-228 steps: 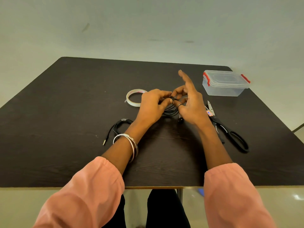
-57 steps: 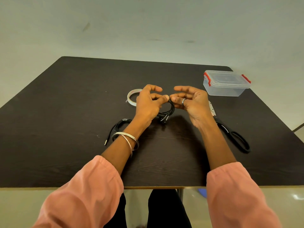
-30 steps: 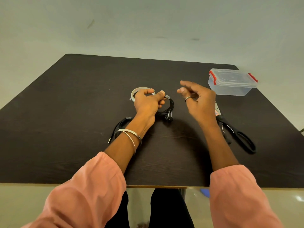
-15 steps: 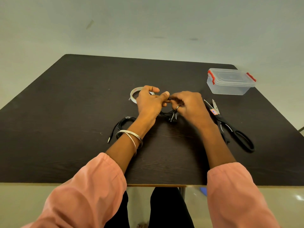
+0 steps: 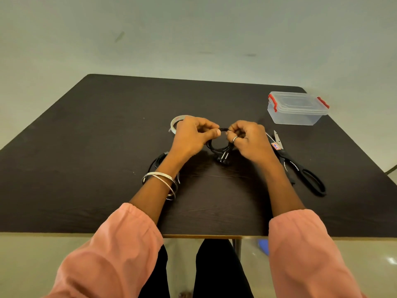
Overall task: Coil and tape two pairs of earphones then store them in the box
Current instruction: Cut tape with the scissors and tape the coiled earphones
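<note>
Head view: both hands, left [image 5: 191,136] & right [image 5: 249,139], pinch coiled earphones [image 5: 219,147]; lidded box [image 5: 297,108] looks empty.

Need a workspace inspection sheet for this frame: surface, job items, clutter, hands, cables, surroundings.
Surface: dark wood table, matte, pale front edge.
Job's things: coiled earphones held above the table by both hands, buds hanging below; second earphones lying on the table, partly hidden by the left forearm; tape roll flat behind the left hand; box far right, lid on, red clips.
Clutter: scissors right of the hands; whether the blades are shut, cannot tell.
Grippers: left hand pinches the coil's top; right hand pinches it from the other side.
Cables: none besides the earphone leads.
Surroundings: pale floor, nothing else seen.
</note>
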{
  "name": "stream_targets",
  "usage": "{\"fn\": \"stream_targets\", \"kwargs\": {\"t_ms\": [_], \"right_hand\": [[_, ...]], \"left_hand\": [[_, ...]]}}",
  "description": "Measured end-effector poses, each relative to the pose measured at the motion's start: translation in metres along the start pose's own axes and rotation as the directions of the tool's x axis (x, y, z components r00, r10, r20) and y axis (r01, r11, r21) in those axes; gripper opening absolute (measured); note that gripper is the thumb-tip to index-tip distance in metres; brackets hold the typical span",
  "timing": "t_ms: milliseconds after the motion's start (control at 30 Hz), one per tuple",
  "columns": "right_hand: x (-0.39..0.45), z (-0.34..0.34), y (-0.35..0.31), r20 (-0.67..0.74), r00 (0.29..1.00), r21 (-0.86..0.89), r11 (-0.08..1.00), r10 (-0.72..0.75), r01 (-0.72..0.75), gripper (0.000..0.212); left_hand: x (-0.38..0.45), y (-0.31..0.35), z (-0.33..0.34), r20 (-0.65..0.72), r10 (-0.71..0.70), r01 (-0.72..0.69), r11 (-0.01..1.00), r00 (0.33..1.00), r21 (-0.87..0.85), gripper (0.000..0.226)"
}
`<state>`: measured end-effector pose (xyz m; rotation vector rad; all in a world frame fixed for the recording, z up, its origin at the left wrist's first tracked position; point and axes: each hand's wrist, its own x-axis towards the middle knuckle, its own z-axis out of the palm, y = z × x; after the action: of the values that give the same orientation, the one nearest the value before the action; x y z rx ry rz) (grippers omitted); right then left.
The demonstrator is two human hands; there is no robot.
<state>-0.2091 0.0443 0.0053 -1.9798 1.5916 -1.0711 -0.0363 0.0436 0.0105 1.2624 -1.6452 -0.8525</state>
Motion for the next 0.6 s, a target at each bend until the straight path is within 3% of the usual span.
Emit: {"fn": "stream_targets", "kwargs": {"t_ms": [167,267,333,433,500,600], "right_hand": [[-0.015,-0.004,-0.012,0.077,0.982,0.422,0.886,0.174,-0.191,0.007],[-0.032,-0.006,-0.016,0.176,0.954,0.519,0.801,0.241,-0.298,0.011],[-0.039,-0.002,-0.012,0.202,0.949,0.406,0.861,0.244,-0.307,0.010],[-0.041,0.003,-0.009,0.158,0.970,0.030,0.981,0.184,-0.191,0.012],[-0.040,0.004,-0.014,0.141,0.982,-0.161,0.982,0.122,-0.099,0.017],[-0.039,0.006,-0.020,0.109,0.989,-0.264,0.962,0.095,-0.064,0.029]], "left_hand": [[-0.015,0.006,-0.009,0.045,0.053,-0.060,0.983,0.998,0.171,0.013],[-0.025,0.006,-0.014,0.106,0.027,-0.059,0.948,0.994,0.312,0.017],[-0.029,0.004,-0.015,0.100,-0.010,-0.034,0.903,0.995,0.429,0.013],[-0.032,0.003,-0.013,0.072,-0.070,0.011,0.794,0.995,0.608,0.016],[-0.031,0.001,-0.013,0.061,-0.081,0.026,0.785,0.995,0.619,0.017],[-0.024,-0.008,-0.022,-0.008,-0.036,0.035,0.859,0.999,0.510,0.012]]}}
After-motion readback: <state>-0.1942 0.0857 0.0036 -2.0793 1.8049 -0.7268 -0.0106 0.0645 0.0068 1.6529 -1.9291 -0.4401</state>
